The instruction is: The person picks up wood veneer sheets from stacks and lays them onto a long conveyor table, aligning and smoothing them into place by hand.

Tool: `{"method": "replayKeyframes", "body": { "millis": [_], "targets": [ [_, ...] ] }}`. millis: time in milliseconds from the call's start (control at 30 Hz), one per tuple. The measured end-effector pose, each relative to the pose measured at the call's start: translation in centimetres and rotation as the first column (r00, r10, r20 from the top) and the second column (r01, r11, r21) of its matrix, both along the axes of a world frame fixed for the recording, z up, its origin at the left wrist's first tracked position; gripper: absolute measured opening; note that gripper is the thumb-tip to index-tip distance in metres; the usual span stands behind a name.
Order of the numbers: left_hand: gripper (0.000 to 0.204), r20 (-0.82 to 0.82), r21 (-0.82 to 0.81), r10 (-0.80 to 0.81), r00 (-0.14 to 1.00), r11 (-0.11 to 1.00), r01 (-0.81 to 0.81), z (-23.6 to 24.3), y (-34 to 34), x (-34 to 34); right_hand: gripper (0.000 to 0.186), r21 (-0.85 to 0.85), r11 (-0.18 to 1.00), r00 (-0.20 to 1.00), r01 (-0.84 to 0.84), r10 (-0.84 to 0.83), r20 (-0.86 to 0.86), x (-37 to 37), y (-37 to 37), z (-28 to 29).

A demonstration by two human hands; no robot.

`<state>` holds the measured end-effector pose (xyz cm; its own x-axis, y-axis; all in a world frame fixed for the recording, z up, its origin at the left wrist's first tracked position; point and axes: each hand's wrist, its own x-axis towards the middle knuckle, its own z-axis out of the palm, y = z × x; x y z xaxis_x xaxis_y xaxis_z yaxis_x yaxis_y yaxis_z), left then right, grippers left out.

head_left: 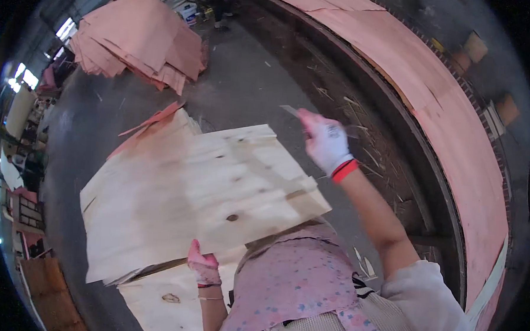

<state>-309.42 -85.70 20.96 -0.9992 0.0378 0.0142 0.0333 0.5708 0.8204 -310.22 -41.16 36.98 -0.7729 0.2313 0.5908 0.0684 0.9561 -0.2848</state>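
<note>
My right hand (pixel 326 141), in a white glove with pinkish fingers and a red cuff, is raised to the right of a stack of pale wood veneer sheets (pixel 174 203). Its fingers are closed round a thin, flat blade (pixel 289 110) that points left; the hand is slightly blurred and any handle is hidden. My left hand (pixel 203 266), gloved likewise, is at the near edge of the upper veneer sheets. Its thumb lies on top and the fingers are tucked out of sight at the edge. Knots and darker patches mark the wood, and more veneer (pixel 170 306) lies below.
A long, curved-looking bench carries pink sheets (pixel 439 108) along my right. A large pile of pink sheets (pixel 135 32) stands at the far left. Wood scraps (pixel 364 267) litter the floor at my right. Another person (pixel 218 9) stands at the back.
</note>
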Motion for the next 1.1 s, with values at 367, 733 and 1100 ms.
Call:
{"method": "replayKeyframes", "body": {
  "millis": [367, 733, 1100],
  "targets": [
    [0.038, 0.259, 0.583, 0.178, 0.949, 0.755, -0.301, 11.5, 8.2, -3.0, 0.051, -0.62, 0.784, 0.988, 0.028, 0.071, 0.134, 11.3, 10.5, -14.2],
    [0.037, -0.893, -0.163, -0.191, 0.407, 0.981, 0.101, 22.1, 19.8, -0.4, 0.047, -0.923, 0.23, 0.941, -0.309, -0.07, -0.332, 16.4, 14.5, -12.2],
    [0.03, -0.955, -0.09, -0.198, 0.22, 0.902, 0.423, 29.6, 50.7, 13.2, 0.031, -0.969, 0.142, 0.643, -0.2, -0.727, -0.24, 35.5, 22.9, -19.8]
  ]
}}
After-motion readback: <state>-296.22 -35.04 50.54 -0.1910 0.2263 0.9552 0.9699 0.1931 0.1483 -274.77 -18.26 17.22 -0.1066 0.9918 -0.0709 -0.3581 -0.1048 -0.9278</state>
